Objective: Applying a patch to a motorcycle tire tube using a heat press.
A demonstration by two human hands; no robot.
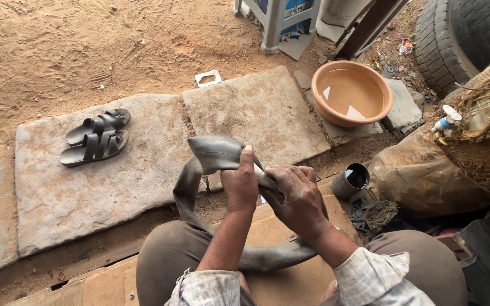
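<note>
Two stone slabs (103, 187) on sandy ground, both hands' grip clamped on rubber tube (214, 153)

You sit outdoors in bright daylight. Sandy ground (58, 45) fills the upper left of the frame. Flat stone slabs (86, 187) lie across the middle. A plastic stool's legs (273, 25) stand at the top, and a big tyre (460, 34) sits in the upper right corner.

We see a dark grey rubber inner tube (211, 156), black strapped sandals (96, 137), a terracotta-orange basin (351, 93) of muddy brown water, pale grey-tan stone slabs (103, 181) on reddish-brown sand (58, 51), a faded checked shirt sleeve (378, 280), and brown trousers (168, 258).
</note>
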